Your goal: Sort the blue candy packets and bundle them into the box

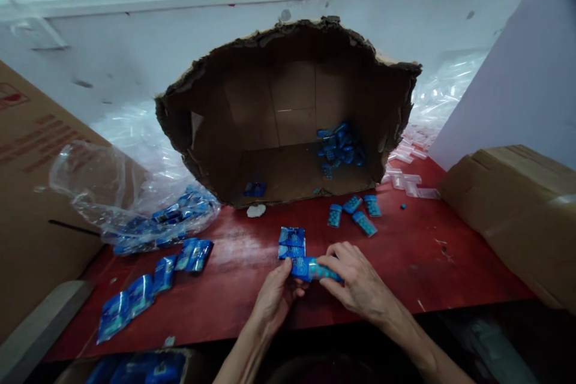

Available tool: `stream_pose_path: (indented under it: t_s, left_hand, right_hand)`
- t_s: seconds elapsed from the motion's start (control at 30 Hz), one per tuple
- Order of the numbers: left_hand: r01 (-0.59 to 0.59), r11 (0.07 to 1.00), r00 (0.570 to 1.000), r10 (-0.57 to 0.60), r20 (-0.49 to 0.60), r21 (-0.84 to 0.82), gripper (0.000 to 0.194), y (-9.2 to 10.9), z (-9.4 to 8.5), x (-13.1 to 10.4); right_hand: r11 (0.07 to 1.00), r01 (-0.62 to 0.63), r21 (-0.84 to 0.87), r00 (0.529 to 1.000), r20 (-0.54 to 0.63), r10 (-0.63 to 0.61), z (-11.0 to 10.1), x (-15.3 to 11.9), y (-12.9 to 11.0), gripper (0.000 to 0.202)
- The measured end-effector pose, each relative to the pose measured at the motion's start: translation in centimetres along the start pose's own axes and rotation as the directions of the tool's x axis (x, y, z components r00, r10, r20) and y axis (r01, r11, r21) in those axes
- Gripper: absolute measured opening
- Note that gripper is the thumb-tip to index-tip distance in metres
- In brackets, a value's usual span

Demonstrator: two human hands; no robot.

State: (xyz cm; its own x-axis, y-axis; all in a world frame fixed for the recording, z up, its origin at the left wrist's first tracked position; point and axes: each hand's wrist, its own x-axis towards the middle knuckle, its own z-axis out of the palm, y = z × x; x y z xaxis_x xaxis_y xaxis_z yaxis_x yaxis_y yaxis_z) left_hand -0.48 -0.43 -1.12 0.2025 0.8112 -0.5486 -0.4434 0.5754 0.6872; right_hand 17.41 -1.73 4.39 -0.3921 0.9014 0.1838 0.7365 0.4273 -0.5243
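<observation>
Left hand (275, 293) — pinching one blue wrapper (300, 268); right hand (360, 282) — pinching one bead-filled tube (319, 272), its end at the wrapper, above one red table (243, 303). Near one torn carton (249, 105): four filled containers (364, 224).

Two hands (357, 282), one held bead tube (324, 272), four bead tubes (364, 224) on table (243, 294), one torn-edged carton (252, 99)
</observation>
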Motion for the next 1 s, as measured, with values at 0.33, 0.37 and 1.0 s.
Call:
stream_pose_path:
  t_s: [0.33, 0.37, 1.0]
  left_hand:
    - [-0.026, 0.999, 0.999, 0.025, 0.024, 0.023, 0.027, 0.6, 0.0, -0.3]
    - [-0.026, 0.999, 0.999, 0.025, 0.027, 0.022, 0.027, 0.6, 0.0, -0.3]
    - [-0.11, 0.992, 0.994, 0.111, -0.014, 0.065, 0.026, 1.1, 0.4, -0.8]
  right_hand:
    - [0.999, 0.031, -0.031, 0.999, -0.025, -0.032, 0.5, -0.6, 0.1, 0.024]
    - [0.999, 0.033, -0.035, 0.999, -0.024, -0.034, 0.5, -0.6, 0.1, 0.024]
    - [1.0, 0.007, 0.026, 1.0, -0.001, -0.007, 0.4, -0.5, -0.2, 0.022]
